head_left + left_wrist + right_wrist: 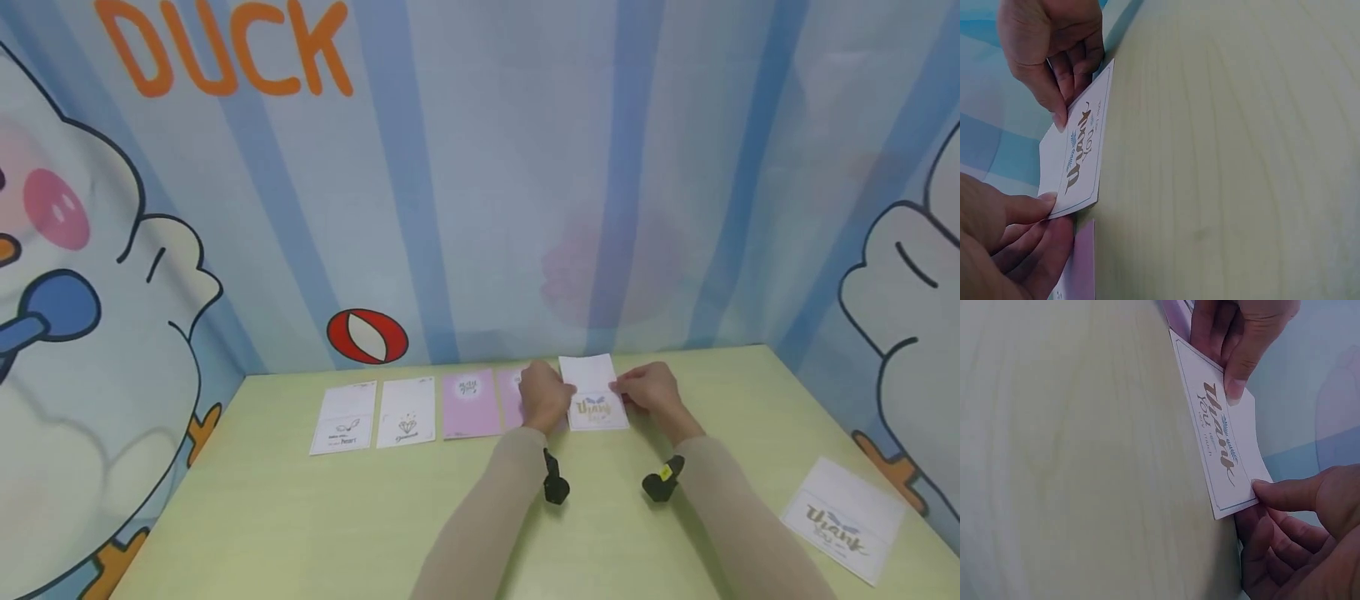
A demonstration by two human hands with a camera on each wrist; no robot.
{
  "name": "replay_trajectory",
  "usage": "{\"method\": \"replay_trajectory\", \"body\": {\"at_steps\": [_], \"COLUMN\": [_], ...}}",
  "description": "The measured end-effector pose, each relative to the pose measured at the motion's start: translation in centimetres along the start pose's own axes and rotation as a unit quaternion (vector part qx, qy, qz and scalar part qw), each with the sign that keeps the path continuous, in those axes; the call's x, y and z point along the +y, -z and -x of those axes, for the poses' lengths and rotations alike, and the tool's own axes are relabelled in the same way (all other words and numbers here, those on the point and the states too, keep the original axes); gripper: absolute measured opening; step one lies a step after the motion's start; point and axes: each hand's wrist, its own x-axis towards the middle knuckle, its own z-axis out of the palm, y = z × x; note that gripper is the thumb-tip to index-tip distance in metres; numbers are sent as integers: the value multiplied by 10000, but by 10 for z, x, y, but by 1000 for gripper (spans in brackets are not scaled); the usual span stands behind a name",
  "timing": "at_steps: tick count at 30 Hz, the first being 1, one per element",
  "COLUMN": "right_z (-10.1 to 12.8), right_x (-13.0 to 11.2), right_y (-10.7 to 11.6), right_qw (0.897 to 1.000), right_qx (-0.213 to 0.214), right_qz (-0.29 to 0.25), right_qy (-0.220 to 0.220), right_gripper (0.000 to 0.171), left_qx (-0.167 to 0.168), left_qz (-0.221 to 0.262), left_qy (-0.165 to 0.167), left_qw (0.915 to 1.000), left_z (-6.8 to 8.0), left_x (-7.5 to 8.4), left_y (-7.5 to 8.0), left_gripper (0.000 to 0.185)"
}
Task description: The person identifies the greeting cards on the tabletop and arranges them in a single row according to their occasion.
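A person's left hand (543,398) and right hand (648,389) each pinch one side edge of a white thank-you card (594,393) between thumb and curled fingers, holding it at the far side of a pale green table (300,517). It ends a row: two pink cards (471,404), then two white cards (345,418). Another thank-you card (843,517) lies well apart at the right edge.

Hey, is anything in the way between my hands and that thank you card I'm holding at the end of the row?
Nothing visible. The left hand and right hand already pinch the thank you card by its opposite side edges, beside the pink card.
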Motion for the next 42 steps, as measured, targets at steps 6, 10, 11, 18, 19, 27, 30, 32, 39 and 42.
{"method": "replay_trajectory", "body": {"at_steps": [6, 10, 11, 18, 19, 27, 30, 32, 39, 42], "right_z": [-2, -3, -3, 2, 3, 6, 6, 6, 16, 23], "right_x": [-3, -4, -4, -6, -7, -14, -17, -17, -10, -11], "right_y": [-3, -6, -7, -6, -5, -6, -8, -9, 0, 15], "right_qw": [9985, 9940, 9923, 9877, 9876, 9823, 9802, 9801, 9811, 9786], "right_qx": [119, 218, 247, 293, 301, 293, 307, 313, 341, 292], "right_qz": [507, 978, 1105, 1405, 1418, 1781, 1896, 1903, 1674, 1605], "right_qy": [184, 441, 508, 623, 605, 502, 476, 465, 904, 1252], "right_gripper": [30, 28, 28, 27, 26, 18, 17, 16, 20, 27], "left_qx": [-119, -187, -198, -275, -298, -307, -282, -298, -460, -596], "left_qz": [-313, -602, -668, -736, -740, -932, -986, -987, -1430, -1528], "left_qy": [-100, -62, -55, -47, -66, -339, -438, -477, -795, -1094], "left_qw": [9994, 9980, 9976, 9969, 9968, 9946, 9938, 9935, 9855, 9804], "left_z": [1, 4, 4, 7, 8, 5, 4, 3, 5, 9], "left_x": [3, 10, 10, 13, 14, 13, 11, 9, 16, 31], "left_y": [6, 12, 12, 12, 12, 16, 18, 18, 19, 20], "left_gripper": [64, 64, 64, 61, 60, 28, 31, 41, 46, 21]}}
